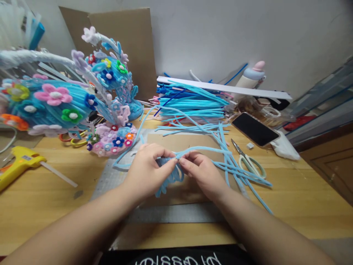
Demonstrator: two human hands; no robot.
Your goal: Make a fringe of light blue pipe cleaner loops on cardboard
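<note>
My left hand (150, 165) is closed around a bundle of looped light blue pipe cleaners (168, 182), whose loops hang below the fingers. Close beside it, my right hand (200, 169) pinches a light blue pipe cleaner at the bundle's edge, the fingertips of both hands nearly touching. A long light blue strand (204, 148) runs from between the hands to the right. Beneath them lies a brown cardboard piece (193, 197) on a grey cutting mat (179, 215). Loose light blue pipe cleaners (223, 143) cross one another right of the hands.
Flower-covered blue craft pieces (55, 106) stand at the left, above a yellow glue gun (22, 162). Stacked blue pipe cleaners (193, 103) lie at the back. Scissors (248, 162), a phone (256, 129) and a bottle (248, 79) are at the right.
</note>
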